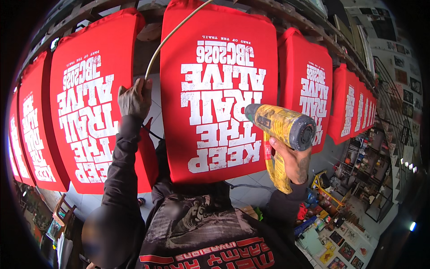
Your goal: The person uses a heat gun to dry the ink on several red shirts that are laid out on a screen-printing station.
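My right hand (292,158) grips the handle of a yellow heat gun (282,122) with a dark nozzle and rear cap. The gun's nozzle points left over the white print on a red fabric panel (218,117), possibly a shirt, stretched on a board in front of me. My left hand (136,99) is closed around the lower end of a thin, pale, curved rod or tube (168,33), in the gap between this panel and another red one (94,111) to the left. How the rod continues below the hand is hidden.
More printed red panels (307,90) stand in a row to both sides, along a dark rail (302,20). A black cable (248,185) runs below the middle panel. Lower right are cluttered shelves and a floor area with containers; a wooden stool (63,210) stands lower left. Part of another person (109,235) shows.
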A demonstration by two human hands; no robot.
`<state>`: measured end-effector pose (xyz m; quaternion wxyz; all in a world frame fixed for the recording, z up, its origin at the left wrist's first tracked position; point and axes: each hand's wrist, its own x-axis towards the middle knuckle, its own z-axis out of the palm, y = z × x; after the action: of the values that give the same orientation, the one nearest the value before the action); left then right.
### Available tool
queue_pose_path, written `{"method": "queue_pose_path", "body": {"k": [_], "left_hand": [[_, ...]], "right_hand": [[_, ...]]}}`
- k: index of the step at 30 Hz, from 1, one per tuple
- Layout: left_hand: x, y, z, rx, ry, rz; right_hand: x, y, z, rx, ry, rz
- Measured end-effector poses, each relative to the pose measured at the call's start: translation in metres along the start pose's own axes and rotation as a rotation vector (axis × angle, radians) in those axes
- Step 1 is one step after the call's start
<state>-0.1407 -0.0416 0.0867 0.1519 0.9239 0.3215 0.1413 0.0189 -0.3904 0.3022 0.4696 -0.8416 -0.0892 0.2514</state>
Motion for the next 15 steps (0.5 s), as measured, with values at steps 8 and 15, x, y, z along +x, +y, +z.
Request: {"method": "queue_pose_path", "body": {"k": [8,15], "left_hand": [[0.002,0.0,0.0,-0.005,0.021,0.014],[0.001,0.0,-0.001,0.002,0.005,0.003]], "right_hand": [[-0.006,0.0,0.006,0.093,0.018,0.051],[-0.001,-0.007,0.015,0.048,-0.037,-0.019]]}}
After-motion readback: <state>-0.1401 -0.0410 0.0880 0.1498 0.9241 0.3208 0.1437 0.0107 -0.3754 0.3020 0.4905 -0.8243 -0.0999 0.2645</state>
